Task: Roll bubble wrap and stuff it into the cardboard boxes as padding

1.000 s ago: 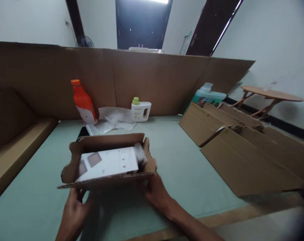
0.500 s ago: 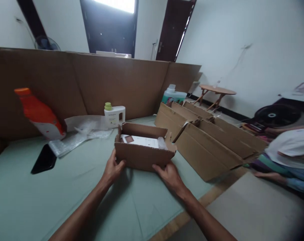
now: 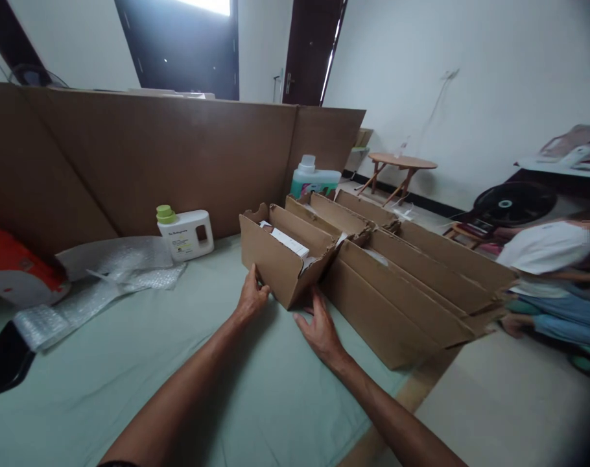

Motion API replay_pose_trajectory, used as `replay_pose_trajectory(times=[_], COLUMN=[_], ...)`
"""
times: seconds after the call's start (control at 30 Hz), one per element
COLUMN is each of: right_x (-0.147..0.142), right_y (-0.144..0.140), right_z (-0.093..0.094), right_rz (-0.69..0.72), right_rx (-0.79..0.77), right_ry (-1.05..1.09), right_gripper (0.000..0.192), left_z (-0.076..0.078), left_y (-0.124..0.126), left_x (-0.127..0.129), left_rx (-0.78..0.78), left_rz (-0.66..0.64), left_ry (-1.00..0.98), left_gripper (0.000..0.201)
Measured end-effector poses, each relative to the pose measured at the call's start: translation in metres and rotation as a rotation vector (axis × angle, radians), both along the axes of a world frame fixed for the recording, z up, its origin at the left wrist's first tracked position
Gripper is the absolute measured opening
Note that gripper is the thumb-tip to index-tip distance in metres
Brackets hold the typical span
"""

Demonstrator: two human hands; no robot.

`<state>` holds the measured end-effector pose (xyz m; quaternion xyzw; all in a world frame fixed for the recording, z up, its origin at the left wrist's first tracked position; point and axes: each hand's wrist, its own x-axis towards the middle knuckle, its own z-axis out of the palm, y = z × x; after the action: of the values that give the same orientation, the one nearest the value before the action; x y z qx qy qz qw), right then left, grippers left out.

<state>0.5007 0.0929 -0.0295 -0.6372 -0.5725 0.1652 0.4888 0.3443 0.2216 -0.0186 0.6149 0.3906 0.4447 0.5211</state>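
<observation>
A small open cardboard box (image 3: 268,259) stands against a row of other cardboard boxes (image 3: 387,305), with a white carton (image 3: 289,242) inside it. My left hand (image 3: 253,298) grips the lower left corner of the small box, thumb on its front. Around its lower right end is my right hand (image 3: 320,329), thumb apart and fingertips partly hidden between the box and the row. Both hands hold the small box between them, low over the green cloth (image 3: 217,363).
A white bottle with a green cap (image 3: 185,233) and bubble wrap (image 3: 110,279) are at the left, beside an orange bottle (image 3: 17,266) and a black tray-like object (image 3: 6,360). Behind the boxes stands a teal-liquid bottle (image 3: 315,178). Another person (image 3: 550,250) sits at the right.
The small box has moved right, up against the row, and turned so its right end points nearer me. Both hands have moved with it. My view has swung right.
</observation>
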Motion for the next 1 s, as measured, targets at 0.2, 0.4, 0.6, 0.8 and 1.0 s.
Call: replay_pose_trajectory(times=[0.2, 0.4, 0.6, 0.8, 1.0], right_x=[0.016, 0.023, 0.026, 0.029, 0.03], right_y=[0.012, 0.015, 0.016, 0.021, 0.027], right_z=[-0.005, -0.014, -0.016, -0.015, -0.005], right_rz=[0.023, 0.05, 0.038, 0.031, 0.036], right_rx=[-0.009, -0.019, -0.017, -0.025, -0.092], right_ry=[0.129, 0.177, 0.198, 0.175, 0.143], right_gripper=[0.081, 0.083, 0.073, 0.076, 0.091], left_z=[0.002, 0.008, -0.003, 0.011, 0.024], left_y=[0.015, 0.018, -0.039, -0.128, -0.19], left_x=[0.018, 0.017, 0.0, -0.028, -0.072], left_rx=[0.012, 0.088, 0.235, 0.399, 0.627], left_rz=[-0.077, -0.166, -0.194, -0.317, -0.438], left_ry=[-0.033, 0.042, 0.314, 0.589, 0.826], left_gripper=[0.088, 0.076, 0.077, 0.067, 0.068])
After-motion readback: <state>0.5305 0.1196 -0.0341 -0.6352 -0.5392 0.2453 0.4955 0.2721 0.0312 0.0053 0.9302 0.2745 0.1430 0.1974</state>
